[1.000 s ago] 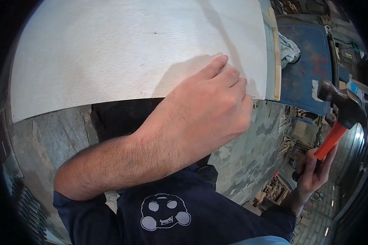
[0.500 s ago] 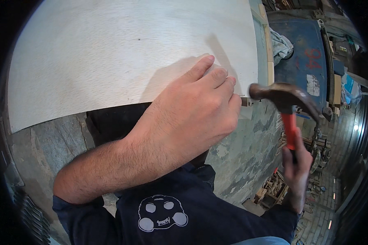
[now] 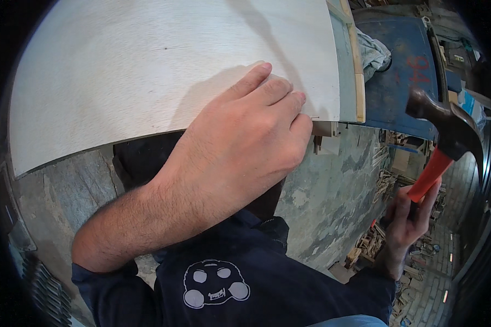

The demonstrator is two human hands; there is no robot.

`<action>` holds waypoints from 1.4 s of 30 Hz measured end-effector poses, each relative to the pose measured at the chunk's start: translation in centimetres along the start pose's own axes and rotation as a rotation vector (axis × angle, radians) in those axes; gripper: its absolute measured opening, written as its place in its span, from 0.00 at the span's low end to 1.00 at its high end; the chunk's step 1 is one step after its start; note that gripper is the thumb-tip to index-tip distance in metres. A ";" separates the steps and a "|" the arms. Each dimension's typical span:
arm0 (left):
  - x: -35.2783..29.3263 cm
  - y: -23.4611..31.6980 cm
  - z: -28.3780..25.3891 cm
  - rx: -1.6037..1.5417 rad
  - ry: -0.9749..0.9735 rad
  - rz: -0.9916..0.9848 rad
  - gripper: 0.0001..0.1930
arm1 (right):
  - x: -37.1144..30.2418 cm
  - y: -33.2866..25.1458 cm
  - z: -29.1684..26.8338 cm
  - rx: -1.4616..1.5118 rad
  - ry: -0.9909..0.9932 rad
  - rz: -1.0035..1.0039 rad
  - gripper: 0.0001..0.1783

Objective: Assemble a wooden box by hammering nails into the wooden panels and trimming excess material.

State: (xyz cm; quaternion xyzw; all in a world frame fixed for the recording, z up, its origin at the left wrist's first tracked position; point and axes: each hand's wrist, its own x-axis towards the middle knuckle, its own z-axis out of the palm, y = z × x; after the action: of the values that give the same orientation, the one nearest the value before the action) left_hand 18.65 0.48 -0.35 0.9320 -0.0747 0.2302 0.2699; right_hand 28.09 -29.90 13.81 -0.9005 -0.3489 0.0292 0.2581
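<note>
On my feed: a pale, fine-streaked plywood sheet at eleven o'clock, a dark-headed, red-handled claw hammer at three, a navy shirt with white cartoon print at six.

patchy grey floor, heaped wood scraps

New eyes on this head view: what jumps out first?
The claw hammer with its orange-red handle, in the right hand at far right. Then the left hand, large in the middle, over the near edge of the pale plywood sheet across the top.
</note>
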 end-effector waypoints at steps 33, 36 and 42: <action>0.2 0.0 0.4 0.001 0.079 -0.011 0.08 | 0.1 0.1 1.3 0.114 0.018 -0.198 0.34; 0.5 0.4 0.7 0.000 0.071 -0.004 0.07 | 1.7 -0.4 3.5 -0.406 -0.387 -0.207 0.34; 0.0 0.1 0.7 -0.006 0.117 -0.024 0.07 | 0.8 -0.9 1.4 -0.198 -0.155 -0.041 0.33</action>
State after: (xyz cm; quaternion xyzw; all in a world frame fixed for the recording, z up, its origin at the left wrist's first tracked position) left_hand 18.90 -0.03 -0.82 0.9170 -0.0484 0.2808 0.2793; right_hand 27.87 -28.20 13.10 -0.9093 -0.3871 0.0588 0.1409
